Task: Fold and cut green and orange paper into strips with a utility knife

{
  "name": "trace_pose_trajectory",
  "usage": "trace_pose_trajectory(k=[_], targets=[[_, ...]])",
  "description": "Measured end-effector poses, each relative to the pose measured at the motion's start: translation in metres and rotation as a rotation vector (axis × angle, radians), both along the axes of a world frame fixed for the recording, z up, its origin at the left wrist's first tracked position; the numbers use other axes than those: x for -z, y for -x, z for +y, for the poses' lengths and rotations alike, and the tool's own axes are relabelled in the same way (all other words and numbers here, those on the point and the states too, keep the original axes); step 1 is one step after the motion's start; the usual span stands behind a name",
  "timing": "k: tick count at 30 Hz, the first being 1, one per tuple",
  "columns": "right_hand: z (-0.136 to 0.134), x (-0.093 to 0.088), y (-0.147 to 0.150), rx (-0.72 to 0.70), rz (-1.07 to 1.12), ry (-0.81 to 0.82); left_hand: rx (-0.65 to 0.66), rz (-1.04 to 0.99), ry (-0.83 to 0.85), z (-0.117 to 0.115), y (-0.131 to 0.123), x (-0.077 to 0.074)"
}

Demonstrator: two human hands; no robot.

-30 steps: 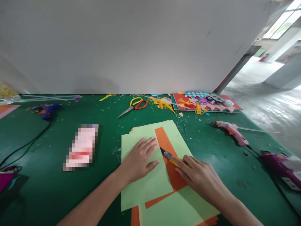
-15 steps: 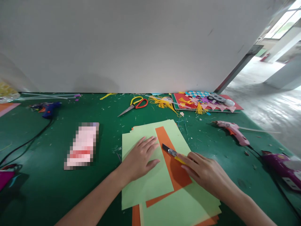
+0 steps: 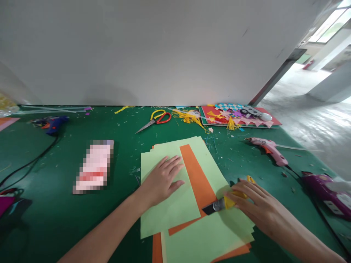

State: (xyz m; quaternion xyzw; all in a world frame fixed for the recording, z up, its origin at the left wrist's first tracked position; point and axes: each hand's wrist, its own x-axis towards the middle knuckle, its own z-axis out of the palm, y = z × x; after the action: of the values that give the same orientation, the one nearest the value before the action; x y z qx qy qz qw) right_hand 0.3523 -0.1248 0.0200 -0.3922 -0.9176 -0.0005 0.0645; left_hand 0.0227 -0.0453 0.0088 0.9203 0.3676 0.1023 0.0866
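Note:
My left hand [image 3: 161, 179] lies flat with fingers spread on a light green paper sheet [image 3: 170, 219]. Under that sheet an orange paper strip [image 3: 196, 175] shows along its right edge. My right hand [image 3: 253, 201] grips a yellow utility knife [image 3: 231, 200] by its handle. The dark blade points left, over the lower end of the orange strip; whether it touches the paper I cannot tell. More green and orange sheets lie stacked beneath, their edges fanned out at the bottom.
Beyond the stack lie scissors [image 3: 155, 120] with red and yellow handles and yellow tassels [image 3: 189, 116]. At right are a pink glue gun [image 3: 270, 149] and a purple tool [image 3: 326, 190]. A blue glue gun [image 3: 55, 125] rests at left. A white panel [image 3: 164, 54] borders the green table's back.
My right hand has drawn the knife down and to the right, from the strip's middle to its lower end, and turned its handle. My left hand stays on the sheet.

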Motion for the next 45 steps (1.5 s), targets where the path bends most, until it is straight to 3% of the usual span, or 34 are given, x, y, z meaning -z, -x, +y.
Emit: trace_pose_trajectory(k=[27, 34, 41, 45], targets=[[-0.001, -0.008, 0.015, -0.032, 0.067, 0.000, 0.004, 0.003, -0.003, 0.000, -0.001, 0.001], [-0.001, -0.010, 0.024, -0.003, 0.116, -0.036, 0.041, -0.119, -0.033, -0.002, 0.000, -0.001], [0.001, -0.014, 0.032, -0.001, 0.146, -0.055, 0.218, -0.277, 0.315, -0.009, -0.004, -0.017], [0.000, -0.014, 0.033, 0.019, 0.153, -0.053, 0.213, -0.265, 0.307, -0.011, -0.009, -0.018]])
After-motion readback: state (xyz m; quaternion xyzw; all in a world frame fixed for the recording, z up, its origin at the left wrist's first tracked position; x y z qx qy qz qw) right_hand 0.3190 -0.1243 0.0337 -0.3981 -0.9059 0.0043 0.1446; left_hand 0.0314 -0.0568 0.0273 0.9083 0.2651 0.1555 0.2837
